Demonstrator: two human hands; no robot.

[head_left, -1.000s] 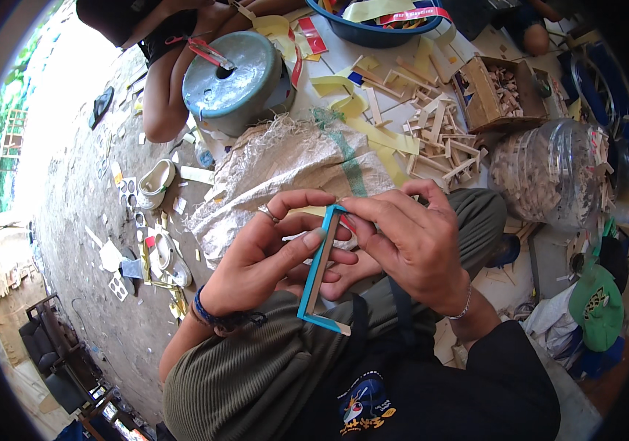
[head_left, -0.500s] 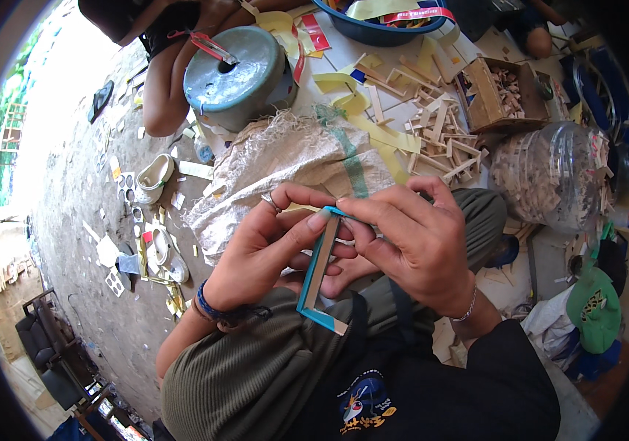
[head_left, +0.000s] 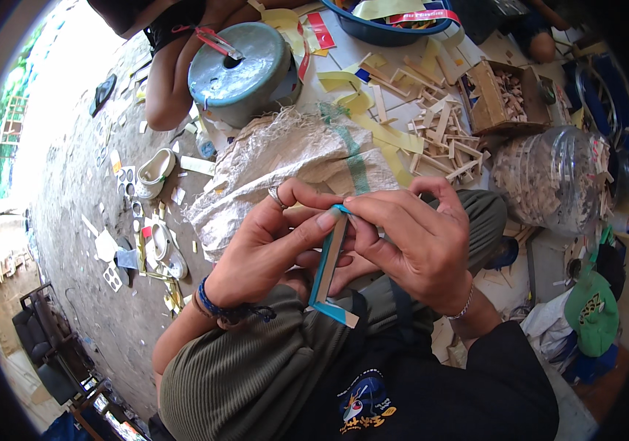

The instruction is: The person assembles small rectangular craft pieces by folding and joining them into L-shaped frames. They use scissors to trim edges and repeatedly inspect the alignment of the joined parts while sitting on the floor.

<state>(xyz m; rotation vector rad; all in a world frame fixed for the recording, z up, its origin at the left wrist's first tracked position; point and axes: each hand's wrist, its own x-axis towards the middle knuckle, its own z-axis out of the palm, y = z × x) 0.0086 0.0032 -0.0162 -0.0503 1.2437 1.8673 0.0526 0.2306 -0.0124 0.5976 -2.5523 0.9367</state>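
Note:
Above my lap I hold a small angular frame of pale wood strips (head_left: 328,268) edged with bright blue covering. Its long strip slants down toward me and ends in a short arm bent to the right. My left hand (head_left: 274,239) pinches the upper end between thumb and fingers. At that same upper corner, my right hand (head_left: 414,239) has thumb and forefinger closed on the blue edging. The fingertips of both hands nearly meet there and partly cover the corner.
Beyond my hands lies a woven sack (head_left: 270,162). A round grey stool (head_left: 237,73) with red-handled scissors (head_left: 219,44) stands behind it, beside another person's leg (head_left: 166,92). Right are piled wood frames (head_left: 447,128), a cardboard box (head_left: 485,99) and a clear jar (head_left: 542,176).
The wood frame has swung slightly to the right and up at its lower end, turning a little. Both hands keep their pinch at the upper corner.

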